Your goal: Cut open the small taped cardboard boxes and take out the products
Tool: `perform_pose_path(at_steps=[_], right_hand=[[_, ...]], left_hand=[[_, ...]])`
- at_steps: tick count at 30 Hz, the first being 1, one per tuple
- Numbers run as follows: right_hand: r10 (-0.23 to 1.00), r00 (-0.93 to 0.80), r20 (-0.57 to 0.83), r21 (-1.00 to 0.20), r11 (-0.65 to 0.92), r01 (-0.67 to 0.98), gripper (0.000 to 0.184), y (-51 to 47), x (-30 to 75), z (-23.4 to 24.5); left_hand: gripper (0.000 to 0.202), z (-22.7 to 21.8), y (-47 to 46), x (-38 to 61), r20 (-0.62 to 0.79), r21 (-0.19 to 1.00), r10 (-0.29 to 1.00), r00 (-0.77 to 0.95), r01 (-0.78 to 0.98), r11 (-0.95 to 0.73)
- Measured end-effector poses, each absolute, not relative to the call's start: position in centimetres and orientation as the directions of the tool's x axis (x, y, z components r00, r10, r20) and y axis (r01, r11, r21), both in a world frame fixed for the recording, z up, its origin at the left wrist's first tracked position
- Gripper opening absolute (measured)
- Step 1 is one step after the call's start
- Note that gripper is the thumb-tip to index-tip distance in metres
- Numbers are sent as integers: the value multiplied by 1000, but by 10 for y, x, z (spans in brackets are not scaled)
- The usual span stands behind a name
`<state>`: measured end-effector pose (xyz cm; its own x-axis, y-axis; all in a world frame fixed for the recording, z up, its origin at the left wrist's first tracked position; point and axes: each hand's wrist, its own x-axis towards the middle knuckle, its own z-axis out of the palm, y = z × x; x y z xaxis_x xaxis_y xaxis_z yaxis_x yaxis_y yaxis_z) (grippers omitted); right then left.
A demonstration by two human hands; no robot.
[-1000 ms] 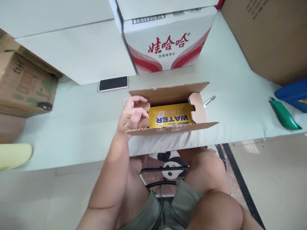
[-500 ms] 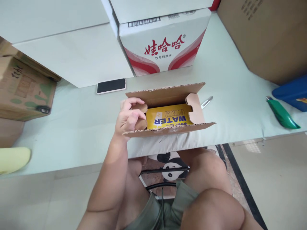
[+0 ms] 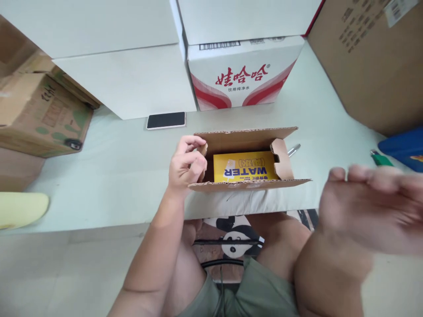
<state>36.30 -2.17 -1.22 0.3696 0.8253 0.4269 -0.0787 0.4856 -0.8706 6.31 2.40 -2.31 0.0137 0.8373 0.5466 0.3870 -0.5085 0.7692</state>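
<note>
An open brown cardboard box [image 3: 247, 137] sits on the covered table in front of me. Inside it lies a yellow packet [image 3: 244, 165] printed "WATER", which reads upside down from here. My left hand [image 3: 190, 163] grips the flap at the box's left end, fingers bent over its edge. The flap at the right end [image 3: 283, 160] stands up with a notch in it. My right hand [image 3: 370, 202] is raised at the right, blurred and partly cut off by the frame, apart from the box. Its fingers are loosely bent, and nothing shows in it.
Behind the box stand a white and red carton [image 3: 244, 83] and a phone [image 3: 166, 120]. A small silver cutter [image 3: 294, 150] lies by its right end. Farther right are a green-handled tool [image 3: 380, 158], a blue object [image 3: 403, 147] and a large carton [image 3: 373, 75]. Cartons [image 3: 46, 114] stand left.
My right hand has come up into view at the right, in front of the green tool. My left hand stays at the box's left end flap. The whole view has shifted slightly.
</note>
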Motion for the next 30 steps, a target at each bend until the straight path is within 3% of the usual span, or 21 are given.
perform_pose_path(at_steps=[2,7,10,13,15,18,22,24,26,28,30], right_hand=[[722,475,503,-822,570,5,35,2,362,-29],[902,-18,432,-882,427,201,72,21,354,-63],[895,-123,430,-854,447,267,83,18,355,-61],[878,-168,449,-821,479,311,84,17,353,-60],[853,-124,507,-803,519,291,80,18,347,-65],[791,85,605,-793,589,158,61,19,331,-72],[750,262,607,-778,628,7,41,17,319,-74],[765,275,583,-792,610,-17,40,16,320,-74],[795,267,545,-819,572,-30,42,16,322,-76],[815,258,519,-834,549,-57,45,16,324,-78],[827,251,503,-836,540,-103,46,17,326,-80]], left_hand=[[64,-21,23,63,568,787,818,-85,348,-510],[64,-19,20,66,470,878,822,-323,272,-395],[64,-19,19,65,421,907,827,-372,200,-372],[66,-18,18,62,435,894,829,-352,282,-349],[63,-16,16,60,487,854,817,-309,365,-371],[51,-5,14,59,613,770,739,-278,418,-481],[31,36,14,73,747,601,650,-140,560,-570],[25,64,18,90,631,561,769,105,623,-545],[21,87,28,111,306,530,869,389,688,-495],[20,100,42,130,-81,437,832,550,769,-466],[31,100,56,145,-365,280,757,542,839,-466]])
